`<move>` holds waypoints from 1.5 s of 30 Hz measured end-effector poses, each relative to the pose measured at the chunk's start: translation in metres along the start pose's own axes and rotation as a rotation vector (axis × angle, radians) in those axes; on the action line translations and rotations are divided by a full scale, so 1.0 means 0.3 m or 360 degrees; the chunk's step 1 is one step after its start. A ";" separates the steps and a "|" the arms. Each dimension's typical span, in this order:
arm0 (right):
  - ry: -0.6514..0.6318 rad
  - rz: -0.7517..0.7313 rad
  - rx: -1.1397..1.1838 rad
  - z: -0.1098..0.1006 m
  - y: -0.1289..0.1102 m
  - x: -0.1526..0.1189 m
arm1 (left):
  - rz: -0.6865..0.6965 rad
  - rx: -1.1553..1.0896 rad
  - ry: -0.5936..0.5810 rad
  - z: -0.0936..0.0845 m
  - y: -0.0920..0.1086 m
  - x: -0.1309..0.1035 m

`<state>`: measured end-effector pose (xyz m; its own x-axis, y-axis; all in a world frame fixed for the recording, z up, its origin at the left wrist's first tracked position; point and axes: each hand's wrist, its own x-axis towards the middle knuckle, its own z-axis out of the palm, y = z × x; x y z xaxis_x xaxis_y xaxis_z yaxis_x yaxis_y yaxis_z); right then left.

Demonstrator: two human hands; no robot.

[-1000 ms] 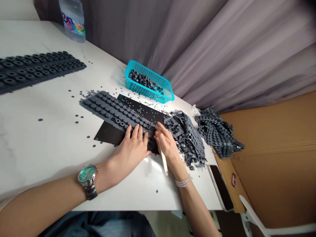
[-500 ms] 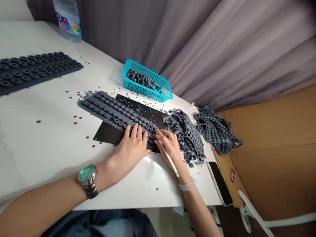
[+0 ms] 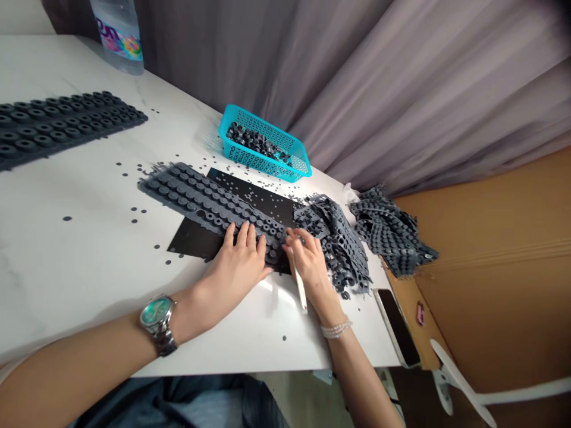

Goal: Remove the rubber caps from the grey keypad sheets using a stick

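A dark grey rubber sheet (image 3: 203, 193) with rows of round, ring-like studs lies at a slant over a flat black plate (image 3: 191, 238). My left hand (image 3: 236, 261) rests on the near edge of the sheet, its fingers stretched out and spread, holding nothing. At the sheet's right end, my right hand (image 3: 307, 261) is closed around a slim white stick-like tool (image 3: 301, 291). The tool's rear end points toward me; its tip is hidden by the fingers. Whether the fingertips also pinch a stud, I cannot make out.
A turquoise basket (image 3: 227, 125) holds small black rubber pieces. Right of the hands lie a punched-out sheet heap (image 3: 343, 238) and another crumpled heap (image 3: 388, 232). Another studded sheet (image 3: 66, 125), a bottle (image 3: 118, 41) and a phone (image 3: 397, 327) are around. Small dark discs dot the table.
My right hand has shifted slightly at the sheet's right end, and the white tool has swung to a steeper angle. My left hand stays in place on the sheet.
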<state>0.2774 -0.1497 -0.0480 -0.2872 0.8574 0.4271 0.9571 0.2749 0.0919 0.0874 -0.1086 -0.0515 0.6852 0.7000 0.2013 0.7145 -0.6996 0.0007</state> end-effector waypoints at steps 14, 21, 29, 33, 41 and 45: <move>0.0006 -0.0122 0.0108 -0.005 -0.027 -0.009 | 0.0014 -0.0015 0.0000 0.002 -0.003 0.000; -0.0056 -0.0042 0.0055 0.004 -0.020 -0.002 | 0.0012 -0.0014 -0.0013 0.000 -0.003 0.000; 0.0274 0.0445 0.0126 -0.002 0.018 -0.008 | -0.0002 -0.0078 -0.0009 0.008 -0.001 0.002; 0.0198 0.0269 0.0264 0.003 -0.002 0.074 | -0.0013 -0.0067 -0.0006 0.007 0.001 0.002; -0.0044 -0.0147 0.0234 0.024 -0.054 0.188 | 0.0000 -0.0003 -0.0011 0.003 0.004 -0.022; -0.0071 -0.0172 0.0198 0.023 -0.049 0.161 | -0.0016 -0.0019 -0.0022 0.000 0.009 -0.025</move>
<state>0.2492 -0.1092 -0.0348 -0.3926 0.8375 0.3800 0.9091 0.4160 0.0222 0.0842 -0.1156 -0.0528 0.6799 0.7089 0.1874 0.7198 -0.6941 0.0141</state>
